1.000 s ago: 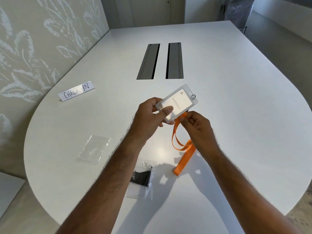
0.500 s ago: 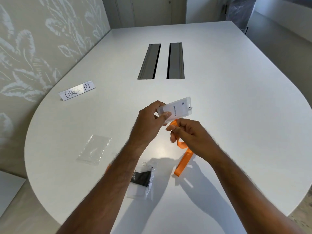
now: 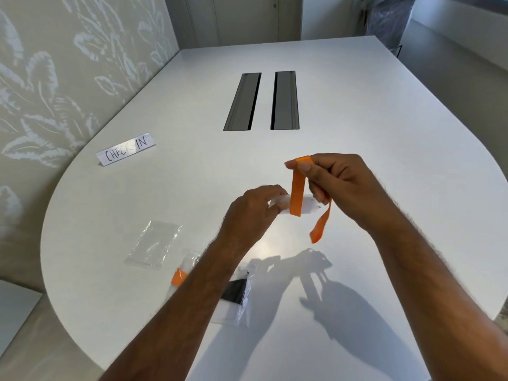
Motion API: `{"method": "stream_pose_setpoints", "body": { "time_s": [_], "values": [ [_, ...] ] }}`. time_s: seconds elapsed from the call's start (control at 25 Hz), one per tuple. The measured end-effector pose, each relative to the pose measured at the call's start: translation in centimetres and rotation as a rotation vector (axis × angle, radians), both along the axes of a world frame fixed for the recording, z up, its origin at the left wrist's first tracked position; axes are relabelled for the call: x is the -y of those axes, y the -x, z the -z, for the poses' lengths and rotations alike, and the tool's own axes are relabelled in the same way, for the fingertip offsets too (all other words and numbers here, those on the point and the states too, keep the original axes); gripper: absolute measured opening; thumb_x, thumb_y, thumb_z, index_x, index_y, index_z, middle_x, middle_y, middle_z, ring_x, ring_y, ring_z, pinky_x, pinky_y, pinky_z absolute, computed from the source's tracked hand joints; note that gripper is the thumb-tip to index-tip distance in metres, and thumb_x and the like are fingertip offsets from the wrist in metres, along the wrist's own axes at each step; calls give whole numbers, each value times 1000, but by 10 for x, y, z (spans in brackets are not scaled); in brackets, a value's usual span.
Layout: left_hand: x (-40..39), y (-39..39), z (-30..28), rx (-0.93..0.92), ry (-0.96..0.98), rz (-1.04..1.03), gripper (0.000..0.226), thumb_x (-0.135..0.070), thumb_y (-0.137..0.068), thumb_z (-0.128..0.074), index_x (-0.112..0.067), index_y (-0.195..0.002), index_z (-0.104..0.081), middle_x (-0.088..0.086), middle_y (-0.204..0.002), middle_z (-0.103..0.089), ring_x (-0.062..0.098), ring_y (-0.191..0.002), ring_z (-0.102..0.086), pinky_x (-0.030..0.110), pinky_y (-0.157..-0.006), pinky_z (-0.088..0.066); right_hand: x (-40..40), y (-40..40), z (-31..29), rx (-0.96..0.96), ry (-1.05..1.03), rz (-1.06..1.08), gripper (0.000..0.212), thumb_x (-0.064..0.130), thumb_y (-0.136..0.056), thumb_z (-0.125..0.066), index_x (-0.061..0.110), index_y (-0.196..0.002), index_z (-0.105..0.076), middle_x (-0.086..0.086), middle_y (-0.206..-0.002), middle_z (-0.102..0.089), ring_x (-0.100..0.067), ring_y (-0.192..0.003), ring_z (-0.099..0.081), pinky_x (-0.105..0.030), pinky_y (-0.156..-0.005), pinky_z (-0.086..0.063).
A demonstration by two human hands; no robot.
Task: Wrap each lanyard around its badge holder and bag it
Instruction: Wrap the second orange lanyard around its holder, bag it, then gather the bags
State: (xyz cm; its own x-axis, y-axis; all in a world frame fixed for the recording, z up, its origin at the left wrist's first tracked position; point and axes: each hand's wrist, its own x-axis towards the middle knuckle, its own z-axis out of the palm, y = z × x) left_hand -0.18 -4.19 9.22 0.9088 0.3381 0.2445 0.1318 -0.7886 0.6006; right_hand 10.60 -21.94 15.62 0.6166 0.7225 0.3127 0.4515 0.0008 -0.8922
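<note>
Orange lanyard being wound over a badge holder above the white tabletop (image 3: 357, 133).

In the head view, the clear plastic badge holder (image 3: 308, 206) is gripped by the left hand (image 3: 250, 213); the flat orange fabric lanyard (image 3: 297, 193) is pinched at its fold by the right hand (image 3: 341, 185), its tail hanging. An empty clear bag (image 3: 154, 244) lies left.

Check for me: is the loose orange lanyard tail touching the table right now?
Apart. In the head view the orange lanyard tail hangs from the right hand, its end in the air above the table, with its shadow cast separately below.
</note>
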Motion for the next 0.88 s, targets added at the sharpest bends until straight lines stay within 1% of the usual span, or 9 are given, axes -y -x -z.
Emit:
{"method": "stream_pose_setpoints", "body": {
  "time_s": [0.08,0.24,0.32,0.4,0.48,0.6,0.68,0.8,0.88],
  "values": [
    [-1,3,2,-8,0,71,23,-37,-101,-66,-24,-119,-71,-6,-122,-76,12,-97,-70,29,-91,-56,2,-11,-1,75,62,24,28,28,-109,-57,19,-123,-79,12,-53,-57,-5,-52,-54,-11,-63,-47],
    [-10,8,-2,-66,40,250,19,-29,-101,-67,-20,-118,-73,-10,-113,-74,8,-89,-64,19,-83,-50,7,-30,10,169,223,-26,30,26,-107,-56,16,-127,-76,17,-58,-58,-5,-56,-55,-13,-62,-45],
    [-14,11,-7,-81,73,292,17,-28,-101,-68,-23,-116,-73,-19,-106,-69,12,-91,-66,18,-80,-52,7,-33,18,142,244,-52,30,21,-108,-54,17,-131,-73,16,-70,-64,-4,-63,-60,-12,-62,-48],
    [-16,13,-15,-55,124,316,13,-27,-99,-70,-29,-112,-71,-28,-99,-67,11,-92,-67,14,-77,-52,7,-33,27,121,243,-68,29,20,-110,-51,23,-132,-70,8,-95,-76,-9,-83,-71,-13,-74,-56],
    [-16,15,-24,14,201,351,14,-25,-98,-71,-34,-107,-67,-29,-95,-68,6,-90,-67,9,-73,-50,9,-31,36,37,233,-103,29,26,-112,-49,30,-133,-68,12,-118,-78,-15,-109,-74,-21,-94,-59],
    [-17,18,-37,118,347,378,19,-22,-99,-69,-40,-101,-62,-21,-93,-70,6,-84,-70,13,-73,-54,13,-25,49,-154,170,-188,31,32,-105,-46,33,-122,-72,24,-104,-79,-1,-102,-74,-16,-84,-58],
    [-18,18,-40,157,455,354,16,-22,-100,-67,-37,-101,-62,-12,-92,-69,11,-84,-70,19,-73,-56,13,-20,56,-275,135,-223,33,33,-102,-46,32,-119,-74,16,-107,-80,-4,-107,-74,-18,-85,-58],
    [-18,16,-36,238,573,287,6,-26,-99,-63,-29,-102,-59,-18,-92,-67,9,-88,-68,18,-71,-54,9,-13,66,-453,48,-316,43,33,-107,-38,21,-137,-67,-9,-131,-76,-29,-125,-71,-39,-105,-58],
    [-18,14,-32,266,601,163,11,-35,-96,-63,-29,-104,-58,-16,-97,-68,12,-90,-69,17,-70,-55,5,-7,70,-494,23,-351,42,25,-108,-38,19,-134,-70,-11,-130,-77,-33,-125,-71,-45,-108,-56]
  ]
}}
